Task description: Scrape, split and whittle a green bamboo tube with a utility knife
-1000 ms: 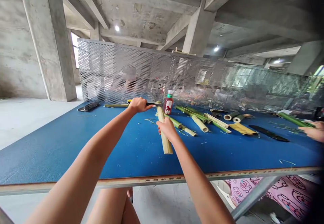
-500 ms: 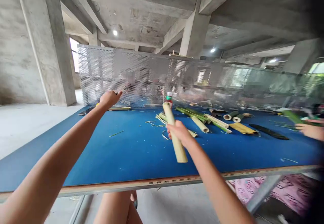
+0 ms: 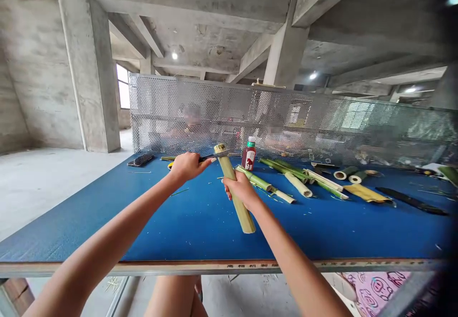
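My right hand [image 3: 242,189] is closed around the middle of a peeled, pale bamboo section [image 3: 244,219]. The bamboo leans away from me, its darker top end up and its lower end close above the blue table. In my left hand [image 3: 189,168] is a knife [image 3: 221,153], fingers wrapped round its handle, with a bit of yellow showing behind the fist. Its blade lies across the bamboo near the top end and appears to touch it.
A blue-topped table [image 3: 171,240] carries a red-labelled bottle [image 3: 249,154], several bamboo pieces [image 3: 298,184], a yellow cloth [image 3: 367,194], a long black object [image 3: 411,200] and a dark phone-like object [image 3: 141,160]. Behind stands a perforated metal screen [image 3: 161,102], with people blurred beyond.
My left hand has brought the knife right and down onto the bamboo's top end. The bamboo has shifted slightly left in view. The co-worker's hand at far right has left the view.
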Tool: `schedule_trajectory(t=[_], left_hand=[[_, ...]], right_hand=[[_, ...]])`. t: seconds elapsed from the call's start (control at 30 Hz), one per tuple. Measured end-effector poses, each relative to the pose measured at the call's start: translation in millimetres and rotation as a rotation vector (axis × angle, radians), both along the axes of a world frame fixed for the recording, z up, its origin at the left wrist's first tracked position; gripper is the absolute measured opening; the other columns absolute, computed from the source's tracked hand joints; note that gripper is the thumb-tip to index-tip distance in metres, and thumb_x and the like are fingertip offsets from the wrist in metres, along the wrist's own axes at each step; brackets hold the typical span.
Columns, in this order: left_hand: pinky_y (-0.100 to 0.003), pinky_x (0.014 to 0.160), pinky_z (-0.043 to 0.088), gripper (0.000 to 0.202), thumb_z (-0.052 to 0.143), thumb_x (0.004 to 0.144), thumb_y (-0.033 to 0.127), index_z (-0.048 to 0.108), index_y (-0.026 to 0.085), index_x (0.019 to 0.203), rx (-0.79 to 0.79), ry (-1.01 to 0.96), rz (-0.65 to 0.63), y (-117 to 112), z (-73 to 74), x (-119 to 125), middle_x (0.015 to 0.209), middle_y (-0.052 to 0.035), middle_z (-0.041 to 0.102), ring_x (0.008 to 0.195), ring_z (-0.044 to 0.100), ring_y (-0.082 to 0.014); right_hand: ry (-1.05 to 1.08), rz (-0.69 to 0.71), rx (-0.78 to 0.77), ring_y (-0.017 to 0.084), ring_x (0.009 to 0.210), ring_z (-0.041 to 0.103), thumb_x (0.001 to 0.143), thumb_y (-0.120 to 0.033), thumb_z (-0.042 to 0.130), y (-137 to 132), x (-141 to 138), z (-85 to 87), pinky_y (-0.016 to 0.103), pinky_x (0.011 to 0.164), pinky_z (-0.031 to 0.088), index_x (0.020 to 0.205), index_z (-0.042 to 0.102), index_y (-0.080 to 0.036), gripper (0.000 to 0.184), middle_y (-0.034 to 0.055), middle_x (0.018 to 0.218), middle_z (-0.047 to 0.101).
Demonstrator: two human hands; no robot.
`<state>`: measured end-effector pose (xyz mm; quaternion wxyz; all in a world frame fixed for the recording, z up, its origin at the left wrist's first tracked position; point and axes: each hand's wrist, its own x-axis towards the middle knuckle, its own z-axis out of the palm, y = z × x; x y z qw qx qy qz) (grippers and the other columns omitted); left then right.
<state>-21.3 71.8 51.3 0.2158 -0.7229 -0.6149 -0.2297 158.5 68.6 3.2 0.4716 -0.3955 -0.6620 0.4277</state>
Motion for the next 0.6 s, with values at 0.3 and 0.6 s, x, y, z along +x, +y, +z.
schedule_trajectory(t=[0.3, 0.6], left_hand=[[-0.033, 0.060, 0.040, 0.081, 0.015, 0.072, 0.072, 0.067, 0.011, 0.076, -0.052, 0.104, -0.048, 57, 7.1, 2, 0.071, -0.0168, 0.063, 0.072, 0.061, -0.0291], [-0.038, 0.068, 0.042, 0.078, 0.018, 0.077, 0.064, 0.062, 0.003, 0.098, -0.268, -0.290, 0.383, 77, 27.3, -73, 0.097, -0.0257, 0.060, 0.089, 0.057, -0.0337]], right_hand=[[0.039, -0.139, -0.198, 0.007, 0.032, 0.041, 0.063, -0.017, 0.049, 8, -17, 6.4, 0.020, 0.031, 0.036, 0.064, 0.041, -0.018, 0.009, -0.0058, 0.041, 0.043], [0.100, -0.044, -0.248, 0.007, 0.031, 0.040, 0.062, -0.020, 0.053, -26, 11, 2.1, 0.020, 0.030, 0.035, 0.067, 0.042, -0.018, 0.013, -0.0063, 0.043, 0.045]])
